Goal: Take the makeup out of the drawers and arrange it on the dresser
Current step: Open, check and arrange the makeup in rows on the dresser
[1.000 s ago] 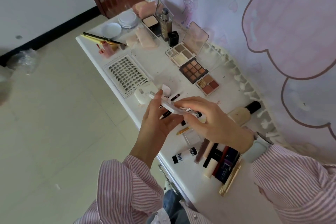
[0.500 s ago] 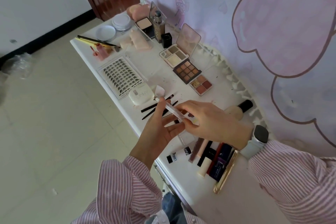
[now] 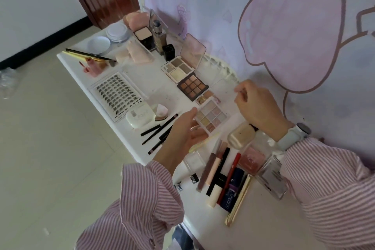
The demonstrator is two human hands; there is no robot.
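Observation:
My left hand [image 3: 182,132] holds a pastel eyeshadow palette [image 3: 212,114] from below, thumb on its near-left edge, above the middle of the white dresser [image 3: 263,225]. The palette lies open with its pans facing up. My right hand [image 3: 256,105] is up and to the right of it, thumb and forefinger pinching what looks like the palette's clear lid [image 3: 225,89], which is hard to make out. Laid-out makeup surrounds both hands: a brown palette [image 3: 192,86], a pink-lidded palette [image 3: 178,68], a lash tray [image 3: 118,96].
A white compact [image 3: 139,117], a sponge [image 3: 161,111] and black pencils [image 3: 159,130] lie left of my left hand. Lip products [image 3: 223,174], a foundation bottle [image 3: 241,135], a blush [image 3: 251,159] and a clear box [image 3: 273,178] lie near me. The patterned wall stands right, the floor drops off left.
Both hands held the palette shut and edge-on between them. Now it is open, my right hand has lifted away up and to the right, and my left hand supports the base.

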